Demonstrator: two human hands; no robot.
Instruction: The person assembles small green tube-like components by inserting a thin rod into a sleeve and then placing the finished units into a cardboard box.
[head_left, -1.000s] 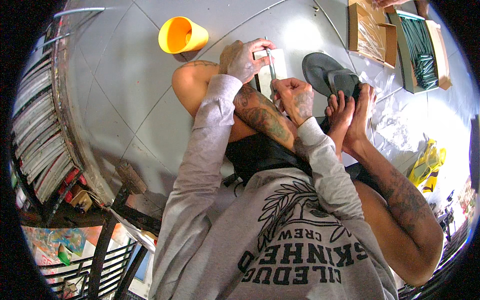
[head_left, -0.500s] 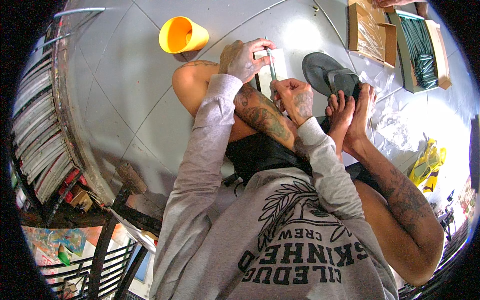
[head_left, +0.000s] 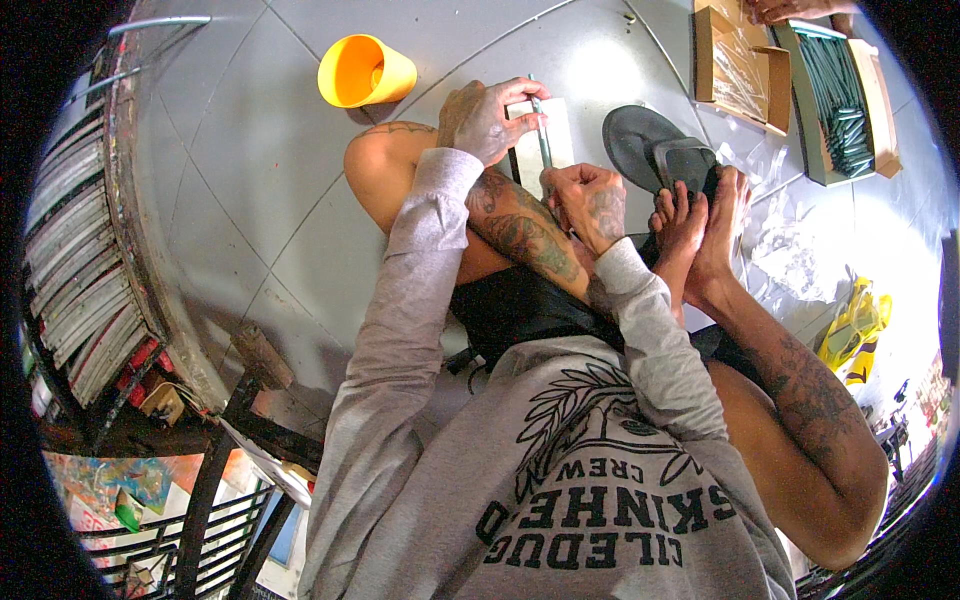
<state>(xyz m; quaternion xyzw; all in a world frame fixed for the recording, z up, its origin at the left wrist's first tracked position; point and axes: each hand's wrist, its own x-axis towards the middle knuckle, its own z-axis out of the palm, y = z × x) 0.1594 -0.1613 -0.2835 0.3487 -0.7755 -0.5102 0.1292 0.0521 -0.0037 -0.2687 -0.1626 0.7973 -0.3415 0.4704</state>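
Observation:
A slim grey-green pen-like stick [head_left: 543, 143] runs between my two hands, over a flat white block [head_left: 561, 140] with a dark edge that lies on the floor. My left hand [head_left: 488, 120] pinches the stick's far part between thumb and fingers. At its near end, the curled fingers of my right hand [head_left: 592, 205] are closed on it; the tip inside them is hidden. Both hands are above my crossed legs.
An orange-yellow cup [head_left: 345, 82] stands at far left. Black flip-flop [head_left: 632, 140] lies right of the block. At far right are a cardboard box [head_left: 776, 85] of thin clear pieces, a box of green sticks [head_left: 838, 100] and another person's hand [head_left: 785, 9]. A yellow plastic bag [head_left: 857, 325] lies right.
My right hand has shifted slightly, its fingers curling tighter round the stick's near end. My left hand stays in place. The other person's hand at the boxes has moved slightly left.

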